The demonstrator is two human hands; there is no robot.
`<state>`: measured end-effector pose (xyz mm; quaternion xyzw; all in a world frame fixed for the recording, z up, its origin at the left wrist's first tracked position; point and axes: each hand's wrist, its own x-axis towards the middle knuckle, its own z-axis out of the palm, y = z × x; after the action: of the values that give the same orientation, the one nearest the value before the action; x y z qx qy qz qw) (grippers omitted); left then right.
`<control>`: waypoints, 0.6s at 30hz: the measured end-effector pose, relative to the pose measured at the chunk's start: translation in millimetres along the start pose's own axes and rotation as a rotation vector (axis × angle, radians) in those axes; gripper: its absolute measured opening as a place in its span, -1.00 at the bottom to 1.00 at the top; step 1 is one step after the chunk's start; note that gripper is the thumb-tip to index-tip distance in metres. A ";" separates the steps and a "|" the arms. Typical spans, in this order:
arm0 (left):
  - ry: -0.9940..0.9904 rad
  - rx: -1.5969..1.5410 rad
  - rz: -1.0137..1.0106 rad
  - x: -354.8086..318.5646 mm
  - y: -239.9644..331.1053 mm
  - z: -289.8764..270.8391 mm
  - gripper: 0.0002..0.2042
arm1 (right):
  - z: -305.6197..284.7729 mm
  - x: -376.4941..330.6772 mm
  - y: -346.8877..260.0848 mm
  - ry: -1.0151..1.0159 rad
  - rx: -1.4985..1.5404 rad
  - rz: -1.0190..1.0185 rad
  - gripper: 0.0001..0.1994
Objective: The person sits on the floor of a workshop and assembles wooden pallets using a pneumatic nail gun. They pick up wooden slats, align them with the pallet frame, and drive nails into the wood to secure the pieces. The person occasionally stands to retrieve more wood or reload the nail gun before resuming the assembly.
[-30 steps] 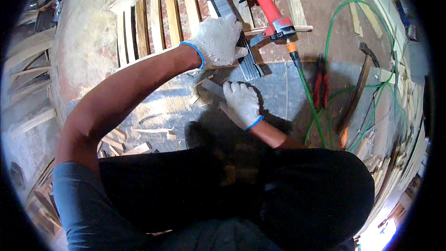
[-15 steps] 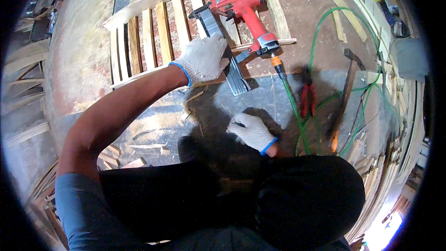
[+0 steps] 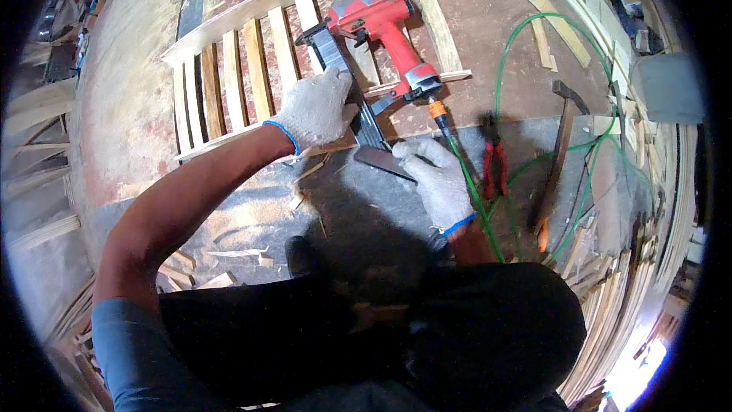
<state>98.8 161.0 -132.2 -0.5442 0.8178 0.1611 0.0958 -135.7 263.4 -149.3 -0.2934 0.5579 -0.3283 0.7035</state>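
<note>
A red and grey pneumatic nail gun (image 3: 396, 38) lies on a slatted wooden frame (image 3: 255, 69), an orange hose fitting at its handle end. My left hand (image 3: 316, 111), in a white knit glove with a blue cuff, is closed around the gun's long dark magazine (image 3: 367, 126). My gloved right hand (image 3: 442, 183) pinches a flat, dark nail strip (image 3: 385, 165) between thumb and fingers. That strip is held close to the near end of the magazine; whether the two touch I cannot tell.
A green air hose (image 3: 499, 84) loops across the floor on the right. Red-handled pliers (image 3: 494, 168) and a hammer (image 3: 563, 130) lie beside it. Wood offcuts (image 3: 179, 267) are scattered at the near left, and long wooden strips (image 3: 614, 305) are stacked at the right.
My right hand has moved up and forward to the magazine's near end, and the nail strip now shows in its fingers. My left hand stays on the magazine.
</note>
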 end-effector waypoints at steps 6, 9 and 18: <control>0.048 -0.062 0.011 1.6 -3.2 5.8 -0.60 | -5.5 -1.6 10.4 -0.012 0.065 0.083 -0.72; 0.062 -0.073 0.032 5.1 -7.1 7.3 -0.60 | 2.2 -2.3 15.2 0.045 0.315 0.047 -0.74; 0.119 -0.142 -0.013 11.0 -10.0 20.4 -0.67 | 15.5 17.4 49.5 0.119 0.110 -0.057 -0.83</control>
<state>103.3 155.5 -156.4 -0.5634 0.8051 0.1854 0.0094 -111.1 280.7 -195.0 -0.2499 0.5713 -0.3953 0.6745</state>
